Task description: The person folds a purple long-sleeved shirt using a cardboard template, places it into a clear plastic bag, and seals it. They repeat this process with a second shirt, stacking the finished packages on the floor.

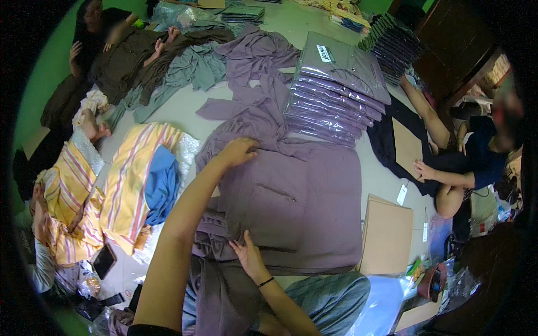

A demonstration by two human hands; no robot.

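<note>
A mauve garment [330,207] with a zipped pocket lies spread before me, its left part folded over. My left hand [238,152] rests palm down on the upper part of the fold, fingers out flat on the fabric. At the lower left corner my right hand [251,257], with a dark band at the wrist, holds the fabric edge between thumb and fingers. Part of the same cloth bunches to the left and hangs over my lap. A thin tan edge shows beside the fold; what it belongs to is mostly hidden.
Bagged mauve garments [330,84] are stacked beyond, with loose mauve cloth [258,50] beside them. Cardboard sheets [386,235] and clear plastic bags [378,305] lie right. Yellow striped cloth [129,185] and a phone [104,261] lie left. Other people sit on both sides.
</note>
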